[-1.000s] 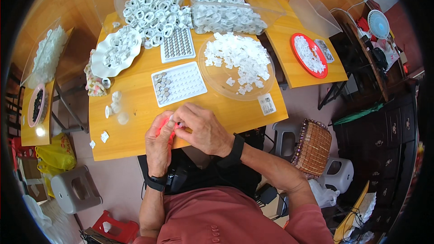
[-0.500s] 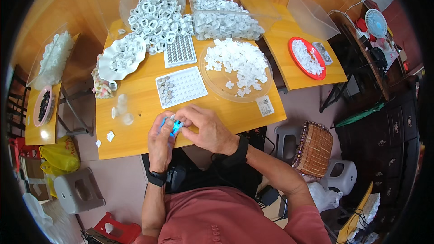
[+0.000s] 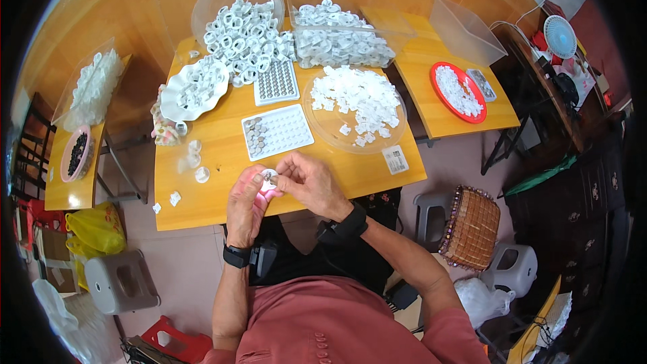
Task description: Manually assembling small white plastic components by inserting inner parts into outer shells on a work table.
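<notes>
Over the table's near edge, my left hand [image 3: 241, 203] is closed around a small round white light [image 3: 269, 178] that gives off a pink glow. My right hand [image 3: 312, 185] pinches at the light's face, where a small metal-looking part shows. Its fingertips hide some of it. Just beyond lies a white pocketed tray [image 3: 286, 136], with button cells [image 3: 255, 139] in its left pockets. Behind it a second tray [image 3: 276, 94] is filled with button cells. Right of the trays, a round clear dish [image 3: 397, 136] bears a heap of small white tabs [image 3: 357, 101].
A scalloped white bowl [image 3: 176, 111] and a pile of white housings [image 3: 246, 37] stand at the back left. A clear bin [image 3: 347, 50] holds more housings. Clear round caps [image 3: 195, 155] lie at left. A red plate [image 3: 465, 116] is on the right table; stools [image 3: 121, 283] flank me.
The glow in my hands has turned from blue to pink, and the light's white round face now shows upward. My fingers have shifted on it. The whole view has moved slightly.
</notes>
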The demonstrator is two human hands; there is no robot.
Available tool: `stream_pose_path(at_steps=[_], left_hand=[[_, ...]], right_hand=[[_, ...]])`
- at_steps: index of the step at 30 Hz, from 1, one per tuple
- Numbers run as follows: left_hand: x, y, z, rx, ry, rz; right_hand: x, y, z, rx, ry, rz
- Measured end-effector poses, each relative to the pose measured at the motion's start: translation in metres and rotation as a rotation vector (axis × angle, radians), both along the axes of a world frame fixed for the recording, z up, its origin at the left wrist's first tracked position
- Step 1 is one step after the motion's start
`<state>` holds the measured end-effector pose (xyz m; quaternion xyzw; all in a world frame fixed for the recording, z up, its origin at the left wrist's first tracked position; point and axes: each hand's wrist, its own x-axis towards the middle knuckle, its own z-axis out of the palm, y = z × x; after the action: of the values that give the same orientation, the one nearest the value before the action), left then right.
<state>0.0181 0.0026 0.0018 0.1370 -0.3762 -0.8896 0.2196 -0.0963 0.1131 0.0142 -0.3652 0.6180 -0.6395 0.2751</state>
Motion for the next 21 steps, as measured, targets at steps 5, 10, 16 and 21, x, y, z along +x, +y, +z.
stream_pose_path(at_steps=[5, 10, 16, 21], left_hand=[[0.0, -0.002, -0.001, 0.017, -0.012, -0.001], [-0.001, 0.0, -0.003, -0.016, -0.053, 0.009], [0.0, 0.0, -0.007, -0.021, -0.047, 0.017], [-0.001, 0.001, -0.002, 0.005, -0.057, 0.044]], right_hand=[[-0.002, -0.004, -0.001, 0.02, -0.1, 0.057], [-0.007, -0.008, -0.01, -0.031, -0.209, 0.094], [-0.015, -0.009, -0.007, -0.001, -0.22, 0.199], [-0.017, -0.011, -0.002, -0.036, -0.368, 0.256]])
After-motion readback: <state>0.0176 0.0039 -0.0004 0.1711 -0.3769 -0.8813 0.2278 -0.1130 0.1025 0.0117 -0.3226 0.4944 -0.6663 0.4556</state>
